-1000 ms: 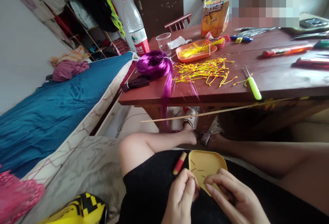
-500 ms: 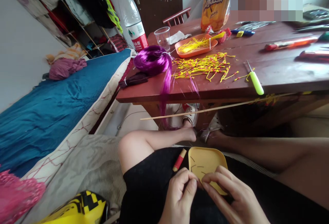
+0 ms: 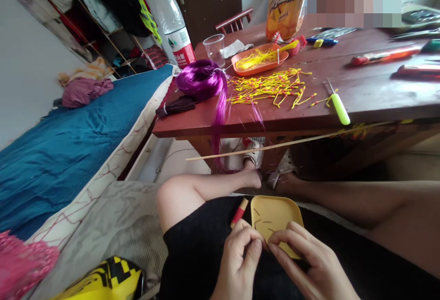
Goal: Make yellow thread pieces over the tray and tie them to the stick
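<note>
A small yellow tray (image 3: 271, 215) with a few short thin sticks in it rests on my lap. My left hand (image 3: 239, 263) is closed in a pinch at the tray's near left edge; what it holds is too small to make out. My right hand (image 3: 309, 268) lies on the tray's near side, its fingers pressed together and meeting the left hand's fingertips. A red spool with a tan end (image 3: 239, 212) lies just left of the tray.
A dark red table (image 3: 371, 98) stands ahead with scattered yellow sticks (image 3: 271, 90), an orange tray (image 3: 258, 61), a purple wig (image 3: 206, 84), a green-handled tool (image 3: 338, 106), a plastic cup, a water bottle and a snack bag. A thin wooden rod (image 3: 275, 146) runs under the table edge. A blue-covered bed (image 3: 68, 135) lies left.
Both hands have drawn a little closer together at the tray's near edge. The camera has tilted slightly, so the table sits a bit higher in view.
</note>
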`<state>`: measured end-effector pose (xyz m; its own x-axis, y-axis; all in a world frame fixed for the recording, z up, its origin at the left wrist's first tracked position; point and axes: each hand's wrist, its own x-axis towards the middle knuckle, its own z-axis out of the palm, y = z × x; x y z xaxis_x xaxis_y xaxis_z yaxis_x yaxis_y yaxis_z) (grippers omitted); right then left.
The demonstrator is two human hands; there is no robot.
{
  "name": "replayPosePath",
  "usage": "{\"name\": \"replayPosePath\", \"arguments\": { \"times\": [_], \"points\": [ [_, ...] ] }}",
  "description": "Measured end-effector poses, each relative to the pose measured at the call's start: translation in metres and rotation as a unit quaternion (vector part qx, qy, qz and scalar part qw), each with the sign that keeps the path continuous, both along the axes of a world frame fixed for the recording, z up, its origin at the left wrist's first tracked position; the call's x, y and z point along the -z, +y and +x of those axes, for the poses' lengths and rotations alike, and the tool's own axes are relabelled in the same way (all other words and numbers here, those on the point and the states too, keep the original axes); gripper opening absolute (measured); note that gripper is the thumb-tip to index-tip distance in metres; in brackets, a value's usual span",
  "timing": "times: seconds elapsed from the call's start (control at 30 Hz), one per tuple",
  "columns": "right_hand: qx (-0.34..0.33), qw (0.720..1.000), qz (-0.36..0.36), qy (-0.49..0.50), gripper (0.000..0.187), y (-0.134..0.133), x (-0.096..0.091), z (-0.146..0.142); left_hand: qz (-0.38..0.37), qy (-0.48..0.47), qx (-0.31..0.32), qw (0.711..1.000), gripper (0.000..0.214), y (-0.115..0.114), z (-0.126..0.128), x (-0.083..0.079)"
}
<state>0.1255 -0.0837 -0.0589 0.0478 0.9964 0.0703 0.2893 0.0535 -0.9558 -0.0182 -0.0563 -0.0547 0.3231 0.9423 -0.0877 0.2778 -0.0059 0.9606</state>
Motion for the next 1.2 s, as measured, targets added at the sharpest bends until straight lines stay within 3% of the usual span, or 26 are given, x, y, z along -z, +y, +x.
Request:
{"name": "replayPosePath", "arguments": {
  "times": [0.9, 1.2],
  "points": [
    [0.01, 1.0, 0.014, -0.015, 0.022, 0.0018, -0.002, -0.0015, 0.127, 0.164, -0.001, 0.978, 0.023, -0.0031, -0.0034, -0.0024],
    [0.003, 1.0, 0.012, -0.009, 0.015, -0.0005, 0.0032, -0.0022, 0.167, 0.203, -0.014, 0.965, 0.022, -0.0049, -0.0044, -0.0007]
  ]
}}
